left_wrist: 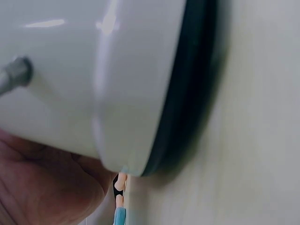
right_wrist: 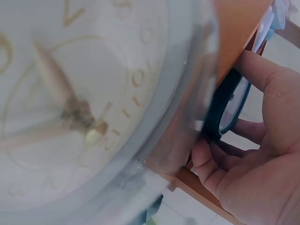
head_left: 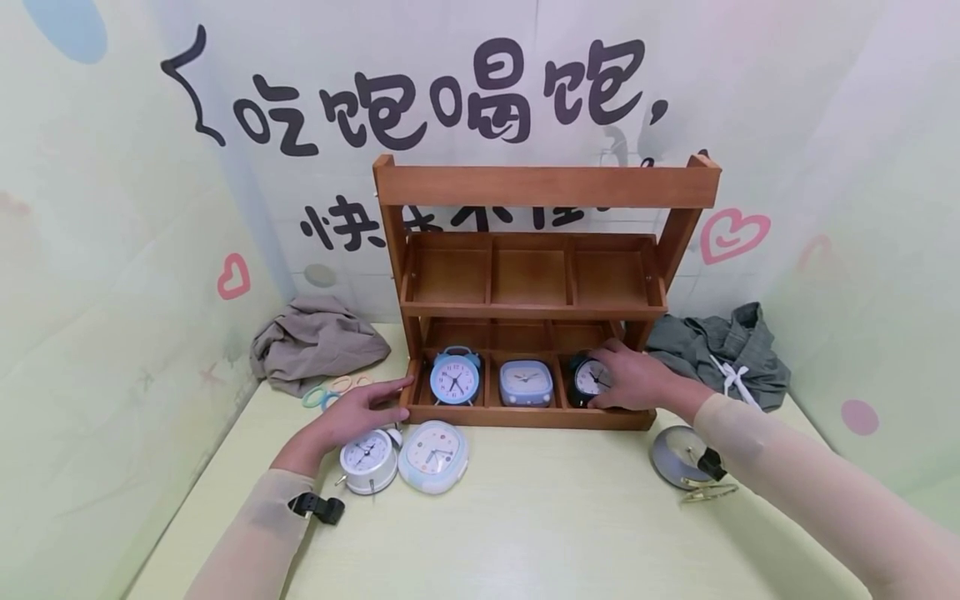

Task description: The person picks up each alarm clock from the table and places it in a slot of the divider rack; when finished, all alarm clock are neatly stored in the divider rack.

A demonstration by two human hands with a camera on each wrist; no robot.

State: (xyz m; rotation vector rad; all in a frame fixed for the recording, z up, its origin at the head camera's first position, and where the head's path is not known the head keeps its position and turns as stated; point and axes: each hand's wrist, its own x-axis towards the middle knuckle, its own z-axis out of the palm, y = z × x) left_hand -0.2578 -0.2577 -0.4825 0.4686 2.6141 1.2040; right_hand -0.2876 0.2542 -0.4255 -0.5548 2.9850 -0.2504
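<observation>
My right hand [head_left: 637, 379] grips a black alarm clock [head_left: 591, 379] with a white face in the right compartment of the lower tray of a brown wooden shelf [head_left: 543, 185]. In the right wrist view, fingers and thumb curl round the black clock [right_wrist: 229, 105]. My left hand [head_left: 365, 412] touches the left end of that lower tray, its fingers extended. A blue twin-bell alarm clock [head_left: 454, 379] stands in the left compartment, and a blue-violet square clock [head_left: 526, 383] in the middle one. Below my left hand, a white alarm clock [head_left: 369, 462] lies face up.
A pale rounded clock [head_left: 433, 457] lies before the shelf's left end. Under my right forearm lies a grey clock [head_left: 678, 457] with gold metal parts [head_left: 708, 492]. Beige cloth [head_left: 318, 346] and colourful scissors [head_left: 330, 394] are at left, dark grey cloth [head_left: 720, 350] at right.
</observation>
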